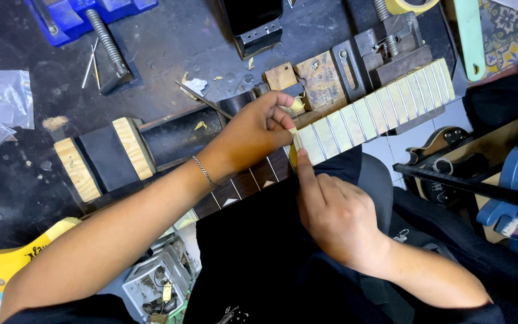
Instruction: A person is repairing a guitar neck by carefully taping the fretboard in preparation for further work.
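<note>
A guitar neck lies across the dark workbench, its fretboard [253,180] dark with metal frets on the left part and covered in pale masking tape strips [379,111] on the right part. My left hand [253,132], with a thin bracelet at the wrist, reaches over the neck and pinches the end of a tape strip [297,143] between thumb and fingers. My right hand [331,210] comes from below, its forefinger pressing the same strip down onto the fretboard beside a fret.
Wooden support blocks [133,147] sit under the neck on the left. A blue vise [79,15] and a metal clamp [391,42] stand at the back. A tape roll [412,6] lies top right. A guitar body [439,150] rests at right.
</note>
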